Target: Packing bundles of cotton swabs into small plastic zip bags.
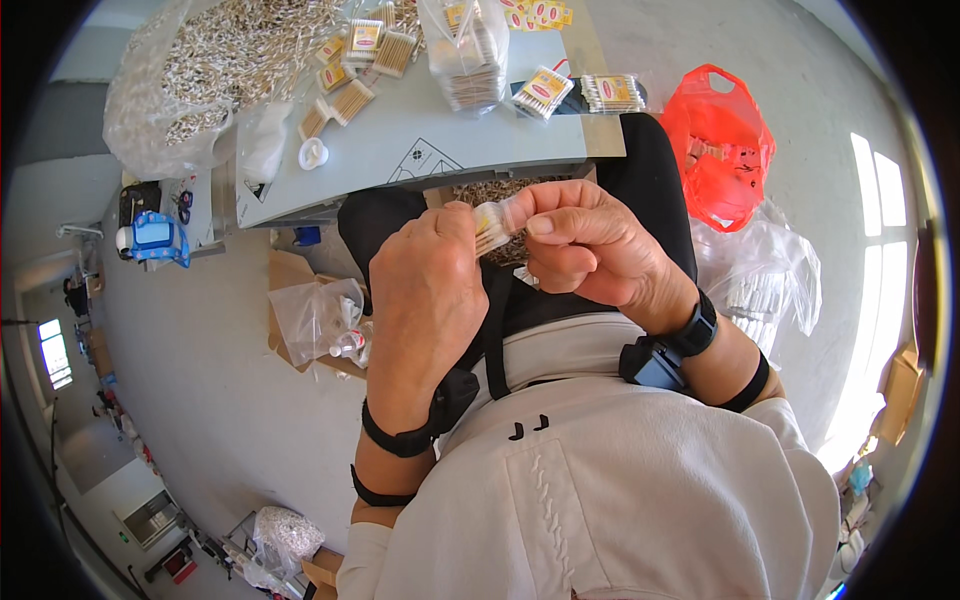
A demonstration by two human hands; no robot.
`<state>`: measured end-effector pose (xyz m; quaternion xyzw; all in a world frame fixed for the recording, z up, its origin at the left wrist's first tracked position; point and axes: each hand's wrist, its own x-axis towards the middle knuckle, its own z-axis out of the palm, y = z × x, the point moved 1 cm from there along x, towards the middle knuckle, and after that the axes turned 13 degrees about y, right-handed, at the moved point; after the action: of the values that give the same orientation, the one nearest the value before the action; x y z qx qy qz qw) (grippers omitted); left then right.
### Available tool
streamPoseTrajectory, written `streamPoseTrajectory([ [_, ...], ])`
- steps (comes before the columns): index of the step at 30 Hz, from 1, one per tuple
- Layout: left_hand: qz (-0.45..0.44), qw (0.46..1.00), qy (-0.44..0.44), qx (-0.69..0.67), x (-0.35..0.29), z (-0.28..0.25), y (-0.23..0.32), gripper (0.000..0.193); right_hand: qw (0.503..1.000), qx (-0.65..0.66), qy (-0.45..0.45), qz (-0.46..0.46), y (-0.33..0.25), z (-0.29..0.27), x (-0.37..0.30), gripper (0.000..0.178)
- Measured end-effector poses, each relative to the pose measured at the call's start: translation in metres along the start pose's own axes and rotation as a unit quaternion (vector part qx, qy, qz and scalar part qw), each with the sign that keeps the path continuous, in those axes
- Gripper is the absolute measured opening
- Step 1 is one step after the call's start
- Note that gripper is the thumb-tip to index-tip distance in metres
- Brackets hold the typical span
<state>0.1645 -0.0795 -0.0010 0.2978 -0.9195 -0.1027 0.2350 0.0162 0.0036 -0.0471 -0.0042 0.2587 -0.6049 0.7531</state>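
Above my lap, my left hand (428, 285) is closed around a small pack of cotton swabs (490, 232) in a clear bag with a yellow label. My right hand (600, 240) pinches the clear end of that bag between thumb and forefinger. Part of the pack is hidden behind the left fingers. On the grey table just beyond lie a filled pack (543, 92) and another pack (612, 93), both labelled yellow. Several unbagged bundles of swabs (350, 102) lie further left.
A large heap of loose swabs (235, 60) covers the table's far left, near a round white container (313, 153). A clear bag of stacked packs (468, 65) stands at the back. A red plastic bag (718, 150) is at the right; a cardboard box (285, 330) sits left on the floor.
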Motion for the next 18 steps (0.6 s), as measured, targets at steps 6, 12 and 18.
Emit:
streamPoseTrajectory([
  [6, -0.054, 0.994, -0.024, -0.095, 0.0, 0.001, 0.003, 0.017, 1.0, -0.015, -0.016, -0.004, -0.007, 0.0, -0.003, 0.008],
  [12, -0.219, 0.93, -0.101, -0.276, -0.001, 0.004, -0.01, 0.015, 0.757, -0.444, 0.081, -0.473, -0.019, -0.001, -0.002, 0.036],
  [18, -0.279, 0.857, -0.14, -0.41, -0.002, 0.005, -0.007, 0.013, 0.809, -0.407, 0.027, -0.423, -0.016, 0.005, 0.001, 0.024],
])
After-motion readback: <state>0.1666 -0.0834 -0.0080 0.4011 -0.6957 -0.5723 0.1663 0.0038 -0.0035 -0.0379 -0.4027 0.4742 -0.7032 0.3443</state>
